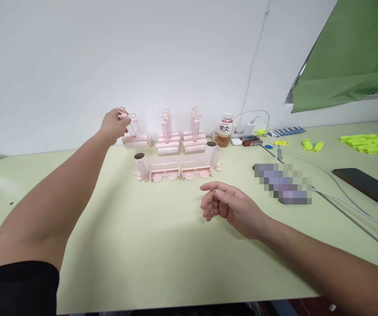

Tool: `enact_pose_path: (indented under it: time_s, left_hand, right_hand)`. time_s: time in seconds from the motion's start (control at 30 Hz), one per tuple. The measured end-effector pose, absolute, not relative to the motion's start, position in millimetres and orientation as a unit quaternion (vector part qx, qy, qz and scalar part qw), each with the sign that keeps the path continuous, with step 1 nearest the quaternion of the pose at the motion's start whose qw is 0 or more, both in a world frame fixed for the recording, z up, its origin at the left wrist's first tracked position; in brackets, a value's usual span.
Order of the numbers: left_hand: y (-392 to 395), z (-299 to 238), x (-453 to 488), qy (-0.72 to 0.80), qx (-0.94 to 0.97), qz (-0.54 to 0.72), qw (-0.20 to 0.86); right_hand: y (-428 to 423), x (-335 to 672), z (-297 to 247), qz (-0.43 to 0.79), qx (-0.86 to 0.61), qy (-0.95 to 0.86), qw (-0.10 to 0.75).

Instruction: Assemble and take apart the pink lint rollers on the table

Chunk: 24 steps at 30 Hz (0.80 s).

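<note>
My left hand (113, 125) reaches far across the pale green table (143, 245) and is closed on the heart-topped handle of a pink lint roller (135, 135) at the back left of a row. Two more stacks of pink lint rollers (167, 142) (194, 139) stand to its right along the wall. In front of them lie pink flat covers (180, 173) with an upright pink tube (142, 166) on the left and another tube (212, 153) on the right. My right hand (223, 205) hovers over the table in front of these parts, fingers loosely curled, holding nothing.
A drink bottle (225, 130), a charger and white cables (340, 193) sit at the back right. A blurred patch (283, 183) and a dark phone (368, 186) lie to the right. Yellow-green plastic parts (369, 142) and a green sheet (350, 57) are at the far right.
</note>
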<state>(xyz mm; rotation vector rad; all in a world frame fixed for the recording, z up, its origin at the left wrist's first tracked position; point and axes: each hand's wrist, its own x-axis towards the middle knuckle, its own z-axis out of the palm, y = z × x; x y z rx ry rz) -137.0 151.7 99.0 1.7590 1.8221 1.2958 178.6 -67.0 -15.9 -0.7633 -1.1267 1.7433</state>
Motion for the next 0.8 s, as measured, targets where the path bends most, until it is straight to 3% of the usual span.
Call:
enact_pose_path:
  time_s: [0.43, 0.8]
  left_hand:
    - [214.6, 63.3, -138.8, 0.667, 0.606, 0.392, 0.185]
    - [167.7, 76.8, -138.3, 0.751, 0.577, 0.298, 0.121]
  right_hand:
    - [-64.1, 183.8, -24.7, 0.685, -0.353, -0.479, 0.420]
    - [-60.7, 184.8, -30.1, 0.697, -0.353, -0.485, 0.393]
